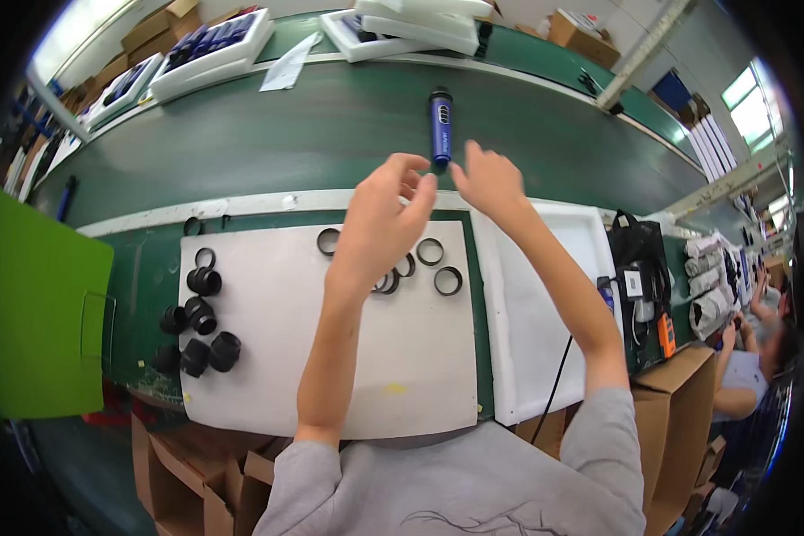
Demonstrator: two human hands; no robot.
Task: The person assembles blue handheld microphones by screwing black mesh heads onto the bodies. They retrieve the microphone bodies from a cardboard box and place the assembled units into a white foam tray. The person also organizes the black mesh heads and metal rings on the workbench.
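A blue cylinder with a black cap point(441, 125), perhaps a flashlight, is on the green belt ahead of me. My left hand point(386, 210) is just left of its near end, fingers loosely bent and thumb apart, with nothing seen between them. On the other side my right hand point(493, 180) has thumb and forefinger spread; its thumb tip is close to the cylinder, and I cannot tell whether they touch. Below my hands lies a pale work sheet point(281, 357) carrying several black rings point(448, 280), some partly hidden by my left hand. Several black threaded collars point(201, 314) are grouped at its left.
A white foam tray point(536, 357) stands right of the sheet, beside a black bag point(639, 241) and an orange tool point(665, 335). Foam trays of blue cylinders point(210, 45) line the far side. A green panel point(40, 304) is at left, cardboard boxes point(674, 429) below. Another person works at far right.
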